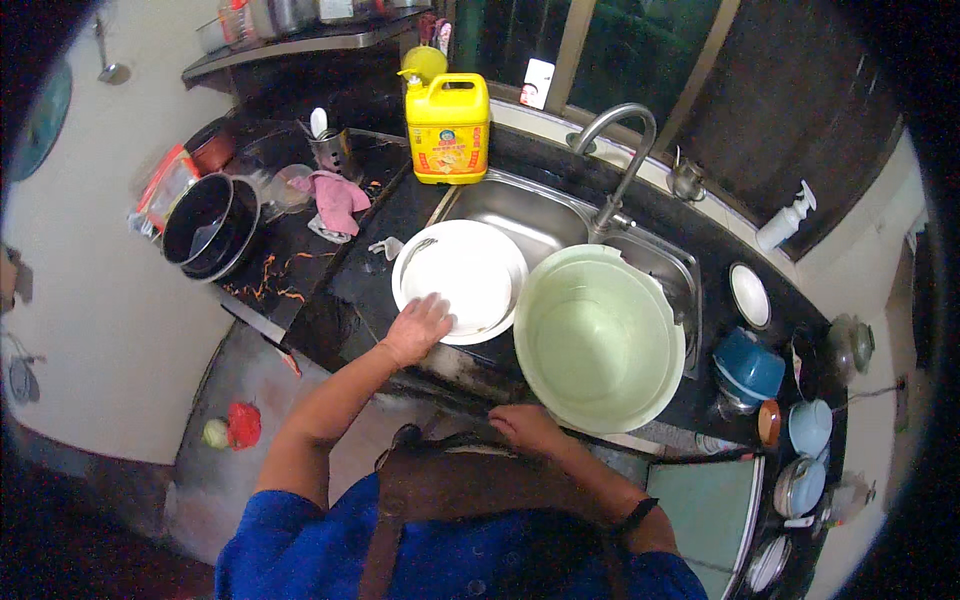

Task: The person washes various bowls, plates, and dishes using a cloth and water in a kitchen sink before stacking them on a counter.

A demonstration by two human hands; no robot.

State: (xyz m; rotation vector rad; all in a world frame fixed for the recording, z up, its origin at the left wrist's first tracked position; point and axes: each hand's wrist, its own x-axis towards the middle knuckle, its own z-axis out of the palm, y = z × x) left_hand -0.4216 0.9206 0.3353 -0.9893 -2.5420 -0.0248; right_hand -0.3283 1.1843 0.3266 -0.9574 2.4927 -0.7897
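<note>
A white basin (517, 319) stands on the dark counter edge by the sink, with a white plate or shallow dish (465, 277) inside. My left hand (421, 326) lies over its near left rim, fingers spread against the white surface. To the right, a large pale green plastic basin (600, 337) sits over the front of the sink and looks wet inside. My right hand (521, 426) is low by the green basin's near left side, fingers curled; whether it grips anything is not clear.
Behind stand a steel sink (510, 225), a curved faucet (637, 150) and a yellow detergent jug (448, 135). Black pans (202, 225), a pink cloth (337, 202) and orange peelings (270, 281) lie left. A blue container (750, 367) and several bowls (810, 427) line the right counter.
</note>
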